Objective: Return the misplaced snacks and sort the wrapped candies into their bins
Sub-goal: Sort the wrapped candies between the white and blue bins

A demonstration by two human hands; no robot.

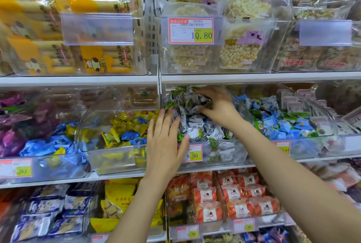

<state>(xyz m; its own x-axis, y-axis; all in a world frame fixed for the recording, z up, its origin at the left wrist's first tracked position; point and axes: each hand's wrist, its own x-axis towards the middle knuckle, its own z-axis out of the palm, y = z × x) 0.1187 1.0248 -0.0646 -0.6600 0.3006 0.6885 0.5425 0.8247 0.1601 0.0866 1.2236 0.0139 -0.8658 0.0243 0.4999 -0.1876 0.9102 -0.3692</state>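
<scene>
A clear bin (230, 156) on the middle shelf is heaped with white-and-green wrapped candies (197, 125). My right hand (216, 105) reaches into the top of the heap, its fingers curled around a few of these candies. My left hand (166, 141) lies flat with straight fingers against the front left of the same bin, touching the candies at its edge. To the left stands a clear bin (117, 156) of yellow and blue wrapped candies (127, 125). On the right, another bin holds blue and green wrapped candies (283, 121).
The top shelf carries bins of yellow biscuit packs (97, 55) and puffed rice cakes (240, 53) behind a price tag (190, 30). The lower shelf has orange snack packs (234, 197) and blue-white packs (48, 213). Purple and blue candies (29, 135) fill the far-left bin.
</scene>
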